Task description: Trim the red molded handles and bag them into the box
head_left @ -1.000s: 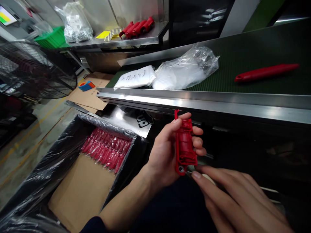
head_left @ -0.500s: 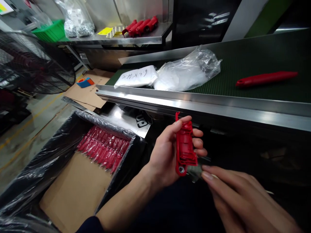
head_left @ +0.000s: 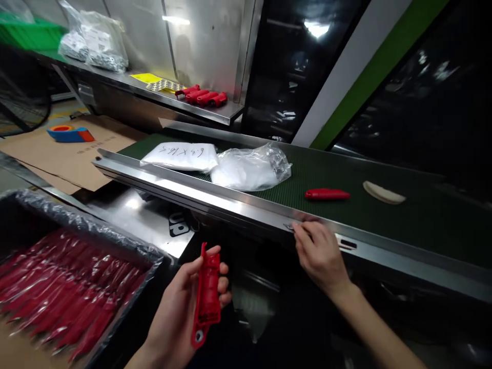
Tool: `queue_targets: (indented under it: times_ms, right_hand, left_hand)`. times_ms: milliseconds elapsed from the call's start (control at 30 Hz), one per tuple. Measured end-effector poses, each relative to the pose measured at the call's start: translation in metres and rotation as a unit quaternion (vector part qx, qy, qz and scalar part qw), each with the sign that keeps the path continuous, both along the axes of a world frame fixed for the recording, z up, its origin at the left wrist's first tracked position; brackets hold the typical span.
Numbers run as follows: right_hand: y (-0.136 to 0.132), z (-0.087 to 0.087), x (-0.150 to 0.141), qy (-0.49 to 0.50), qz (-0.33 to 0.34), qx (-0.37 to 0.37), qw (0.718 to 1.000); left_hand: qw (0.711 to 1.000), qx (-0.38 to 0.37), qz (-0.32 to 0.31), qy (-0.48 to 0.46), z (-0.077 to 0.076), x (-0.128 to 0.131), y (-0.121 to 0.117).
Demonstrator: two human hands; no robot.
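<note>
My left hand (head_left: 180, 302) is wrapped around a red plastic handle shell (head_left: 209, 292). Its hollow ribbed side faces up, and a metal-lined hole shows at its lower end. Farther right, my right hand (head_left: 321, 253) is closed at the conveyor's metal rail (head_left: 246, 207). From its fingers sticks the thin metal tip of a slim tool (head_left: 288, 226); a pale strip shows on the other side of the hand. The palm hides most of the tool, so its kind is unclear. Just beyond the rail, a red handle (head_left: 326, 195) lies on the green belt (head_left: 346, 215).
White packs in clear plastic (head_left: 249, 169) and a pale curved piece (head_left: 383, 192) lie on the belt. A lined box (head_left: 161, 261) at lower left holds bagged red parts. Several red shells (head_left: 205, 97) sit on the back shelf. A tape dispenser (head_left: 71, 134) rests on cardboard.
My right hand has moved from beside the red shell up to the metal rail, still gripping the slim tool. My left hand keeps the shell. The view has swung right.
</note>
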State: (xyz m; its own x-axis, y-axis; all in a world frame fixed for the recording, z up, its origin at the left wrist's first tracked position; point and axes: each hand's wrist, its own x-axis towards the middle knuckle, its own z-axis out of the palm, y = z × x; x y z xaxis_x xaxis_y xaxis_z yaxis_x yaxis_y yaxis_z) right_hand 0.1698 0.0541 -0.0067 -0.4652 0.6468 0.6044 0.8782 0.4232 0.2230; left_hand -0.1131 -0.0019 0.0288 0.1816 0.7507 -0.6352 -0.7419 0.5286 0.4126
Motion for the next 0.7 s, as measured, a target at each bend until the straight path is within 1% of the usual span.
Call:
queue_targets:
  times_ms: [100,267,367,467,567,633,700]
  right_hand:
    - [-0.005,-0.015,0.001,-0.021,-0.006,0.019,1.0]
    - [-0.012,-0.023,0.006,-0.038,-0.015,0.033,0.999]
    - [-0.01,-0.025,0.009,-0.038,-0.018,0.027,0.999]
    - [-0.011,-0.026,0.01,-0.041,-0.008,0.012,0.999]
    - [-0.016,-0.017,0.007,-0.032,0.01,0.014,0.999]
    - [-0.012,-0.004,0.001,-0.013,0.031,0.024,0.999]
    - [0.004,0.013,-0.009,0.016,0.055,0.034,0.998]
  left_hand:
    - [0.999,-0.033,0.01,0.006,-0.013,-0.007,-0.005]
    - [0.998,-0.062,0.022,-0.005,-0.028,-0.009,-0.006]
    - [0.998,-0.058,-0.001,-0.027,-0.033,-0.005,-0.004]
    - [0.998,-0.032,-0.035,-0.039,-0.036,0.0,-0.006]
    - [0.998,-0.02,-0.056,-0.03,-0.04,0.003,-0.009]
    - [0.998,-0.012,-0.064,-0.016,-0.045,0.004,-0.011]
    - [0.997,-0.004,-0.072,-0.007,-0.052,0.006,-0.014]
